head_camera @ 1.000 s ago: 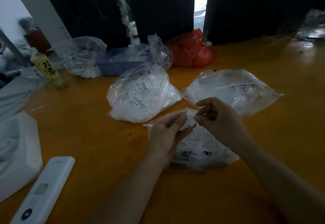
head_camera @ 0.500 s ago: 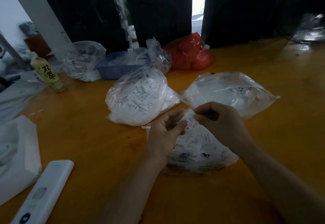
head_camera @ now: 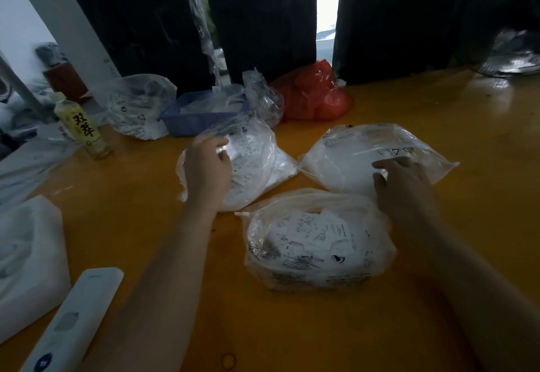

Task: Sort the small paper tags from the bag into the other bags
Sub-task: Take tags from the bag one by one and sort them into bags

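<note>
Three clear plastic bags of small white printed paper tags lie on the orange table. The near bag lies between my forearms with nothing touching it. My left hand is over the left bag, fingers bent at its upper edge; motion blur hides whether it pinches a tag. My right hand lies on the right bag with fingers stretched across the plastic. No tag shows in either hand.
Behind the bags stand a blue basket, a red plastic bag, another clear bag and a tea bottle. A white remote and white wrapping lie near left. Black boxes wall the back.
Both hands left the near bag, where they held tags together. The left hand went forward to the left bag, the right hand forward and right to the right bag.
</note>
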A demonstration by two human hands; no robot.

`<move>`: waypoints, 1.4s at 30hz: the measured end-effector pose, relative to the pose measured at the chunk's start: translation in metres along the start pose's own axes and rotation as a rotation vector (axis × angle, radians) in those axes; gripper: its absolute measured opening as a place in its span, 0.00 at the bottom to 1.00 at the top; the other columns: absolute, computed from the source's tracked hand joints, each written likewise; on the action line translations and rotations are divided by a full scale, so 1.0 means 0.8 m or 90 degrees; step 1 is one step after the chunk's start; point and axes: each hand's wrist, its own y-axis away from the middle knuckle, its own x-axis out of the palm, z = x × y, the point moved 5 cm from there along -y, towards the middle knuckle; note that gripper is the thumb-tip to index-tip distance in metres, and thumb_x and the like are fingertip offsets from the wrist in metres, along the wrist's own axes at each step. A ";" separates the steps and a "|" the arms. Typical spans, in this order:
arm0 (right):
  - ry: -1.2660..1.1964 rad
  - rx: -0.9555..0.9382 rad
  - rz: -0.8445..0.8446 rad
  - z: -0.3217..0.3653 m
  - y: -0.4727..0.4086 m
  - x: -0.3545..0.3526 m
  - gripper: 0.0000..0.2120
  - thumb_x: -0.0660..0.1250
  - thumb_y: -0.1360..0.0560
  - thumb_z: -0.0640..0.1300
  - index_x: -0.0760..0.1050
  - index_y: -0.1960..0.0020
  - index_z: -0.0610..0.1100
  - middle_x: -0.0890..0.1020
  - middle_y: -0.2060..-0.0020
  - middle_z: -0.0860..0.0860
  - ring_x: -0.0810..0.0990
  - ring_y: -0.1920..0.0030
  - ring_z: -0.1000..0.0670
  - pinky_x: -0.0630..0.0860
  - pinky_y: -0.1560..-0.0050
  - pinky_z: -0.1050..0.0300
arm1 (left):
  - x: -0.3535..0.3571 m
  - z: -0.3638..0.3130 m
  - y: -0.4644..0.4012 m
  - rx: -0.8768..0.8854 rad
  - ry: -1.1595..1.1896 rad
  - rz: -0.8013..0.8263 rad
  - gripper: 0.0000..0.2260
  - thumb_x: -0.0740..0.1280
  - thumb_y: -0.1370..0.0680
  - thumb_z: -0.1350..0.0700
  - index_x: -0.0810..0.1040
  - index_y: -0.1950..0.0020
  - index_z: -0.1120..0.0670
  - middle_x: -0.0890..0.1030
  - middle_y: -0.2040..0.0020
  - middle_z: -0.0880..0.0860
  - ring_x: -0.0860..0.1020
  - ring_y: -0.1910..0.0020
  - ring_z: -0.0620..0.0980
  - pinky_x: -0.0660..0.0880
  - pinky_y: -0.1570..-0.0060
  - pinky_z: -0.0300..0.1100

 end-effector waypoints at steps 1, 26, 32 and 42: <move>0.037 0.007 0.037 -0.006 -0.003 0.007 0.19 0.64 0.17 0.45 0.73 0.27 0.46 0.72 0.29 0.40 0.68 0.29 0.37 0.63 0.27 0.42 | 0.012 0.004 -0.007 0.005 -0.044 0.038 0.15 0.69 0.19 0.64 0.82 0.34 0.56 0.78 0.30 0.57 0.74 0.30 0.56 0.72 0.32 0.48; 0.015 -0.039 -0.087 -0.007 -0.009 0.004 0.12 0.66 0.18 0.49 0.83 0.41 0.45 0.79 0.42 0.42 0.77 0.43 0.40 0.75 0.43 0.46 | 0.006 -0.052 0.060 0.106 0.102 -0.007 0.16 0.61 0.19 0.67 0.80 0.35 0.55 0.80 0.35 0.53 0.71 0.31 0.51 0.69 0.30 0.49; -0.217 -0.117 -0.114 0.026 0.012 -0.035 0.09 0.68 0.20 0.47 0.81 0.55 0.44 0.83 0.58 0.52 0.78 0.62 0.53 0.74 0.59 0.59 | 0.023 -0.082 0.136 0.131 0.347 0.121 0.09 0.63 0.15 0.58 0.81 0.38 0.52 0.83 0.44 0.43 0.80 0.44 0.38 0.77 0.46 0.32; -0.385 -0.299 0.232 0.092 0.066 -0.026 0.06 0.68 0.20 0.46 0.81 0.54 0.48 0.81 0.68 0.53 0.69 0.76 0.57 0.66 0.73 0.66 | 0.077 -0.088 0.177 -0.250 0.786 0.514 0.29 0.76 0.28 0.35 0.82 0.35 0.52 0.86 0.42 0.52 0.85 0.44 0.51 0.81 0.47 0.44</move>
